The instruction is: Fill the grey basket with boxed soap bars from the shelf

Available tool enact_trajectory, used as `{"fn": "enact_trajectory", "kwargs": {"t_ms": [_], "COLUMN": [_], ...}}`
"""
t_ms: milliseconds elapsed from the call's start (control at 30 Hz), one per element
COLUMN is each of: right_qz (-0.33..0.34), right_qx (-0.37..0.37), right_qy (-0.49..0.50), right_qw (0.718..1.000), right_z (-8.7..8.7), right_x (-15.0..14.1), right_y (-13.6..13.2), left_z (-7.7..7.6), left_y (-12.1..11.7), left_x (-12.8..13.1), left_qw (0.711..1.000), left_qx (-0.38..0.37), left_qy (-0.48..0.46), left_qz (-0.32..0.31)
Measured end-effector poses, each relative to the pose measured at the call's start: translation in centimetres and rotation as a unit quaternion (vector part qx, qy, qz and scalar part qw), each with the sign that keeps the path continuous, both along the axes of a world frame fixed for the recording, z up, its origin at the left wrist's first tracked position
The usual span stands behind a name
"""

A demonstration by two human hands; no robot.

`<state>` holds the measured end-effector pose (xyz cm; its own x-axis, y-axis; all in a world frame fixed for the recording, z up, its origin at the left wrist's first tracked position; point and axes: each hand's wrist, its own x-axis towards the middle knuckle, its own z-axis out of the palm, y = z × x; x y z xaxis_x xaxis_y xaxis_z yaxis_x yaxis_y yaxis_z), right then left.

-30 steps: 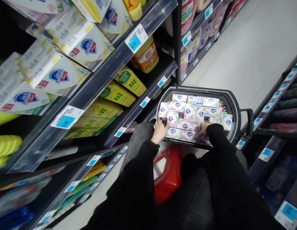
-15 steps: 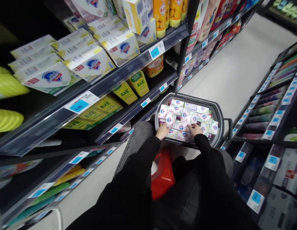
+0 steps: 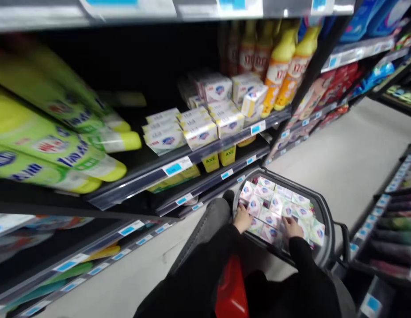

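At nine o'clock, yellow-green bottles (image 3: 59,149) lie on a shelf (image 3: 135,184); toward twelve, boxed soaps (image 3: 200,136) stand in rows. Between four and five, the left hand (image 3: 242,218) touches white cartons (image 3: 270,217), packed inside a dark basket (image 3: 330,234) at four o'clock. Apart from it, the right hand (image 3: 292,228) rests bent-fingered on cartons; whether either hand grips one, I cannot tell.

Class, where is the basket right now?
In the head view, the basket sits right of centre, below and right of the yellow AXE bottles, with the left hand and right hand at its soap boxes.
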<state>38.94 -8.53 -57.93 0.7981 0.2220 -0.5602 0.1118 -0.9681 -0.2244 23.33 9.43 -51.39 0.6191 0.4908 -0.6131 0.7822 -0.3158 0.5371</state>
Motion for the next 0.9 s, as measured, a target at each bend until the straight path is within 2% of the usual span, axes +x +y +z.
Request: {"fn": "enact_trajectory", "kwargs": {"t_ms": [67, 133, 200, 267, 300, 367, 433, 500, 600, 667, 767, 833, 900], "right_qz": [-0.005, -0.003, 0.002, 0.008, 0.011, 0.018, 0.019, 0.013, -0.013, -0.026, -0.046, -0.067, -0.088], "right_qx": [0.017, 0.037, 0.056, 0.075, 0.083, 0.102, 0.117, 0.126, 0.132, 0.141, 0.167, 0.191, 0.208], "right_qy": [0.003, 0.001, -0.007, -0.01, -0.006, 0.01, 0.01, -0.009, -0.03, -0.03, -0.037, -0.043, -0.042], "right_qw": [1.0, 0.999, 0.998, 0.997, 0.996, 0.995, 0.993, 0.992, 0.991, 0.989, 0.984, 0.978, 0.973], "right_z": [-0.5, -0.8, -0.8, -0.8, -0.9, -1.2, -1.4, -1.4, -0.7, 0.3, 1.9, 2.7, 3.2], "right_x": [0.5, 0.9, 1.1, 1.1, 1.1, 1.0, 1.0, 1.1, 1.5, 1.8, 2.0, 2.2, 2.5], "right_y": [0.0, 0.2, 0.5, 0.8, 0.9, 1.1, 1.2, 1.2, 1.1, 0.9, 0.8, 0.9, 0.9], "left_z": [3.4, 8.3, 13.9, 19.1, 21.2, 24.2, 26.1, 27.3, 28.7, 29.2, 29.4, 29.5, 29.8], "left_y": [1.3, 3.4, 6.7, 10.6, 12.6, 16.3, 19.0, 20.5, 21.3, 21.3, 20.6, 19.4, 17.6], "left_x": [-0.9, -1.9, -2.7, -2.7, -2.3, -0.6, 2.1, 5.4, 9.9, 12.2, 13.8, 13.6, 12.5], "left_qw": [0.998, 0.984, 0.947, 0.895, 0.871, 0.852, 0.857, 0.853, 0.854, 0.865, 0.858, 0.842, 0.819], "left_qx": [0.026, 0.074, 0.205, 0.358, 0.42, 0.475, 0.472, 0.483, 0.492, 0.487, 0.508, 0.535, 0.567], "left_qy": [-0.055, -0.161, -0.248, -0.263, -0.246, -0.211, -0.202, -0.199, -0.167, -0.117, -0.051, -0.042, -0.076], "left_qz": [-0.01, -0.035, -0.016, 0.036, 0.059, 0.067, 0.031, 0.012, 0.009, -0.022, -0.057, -0.05, -0.045]}}
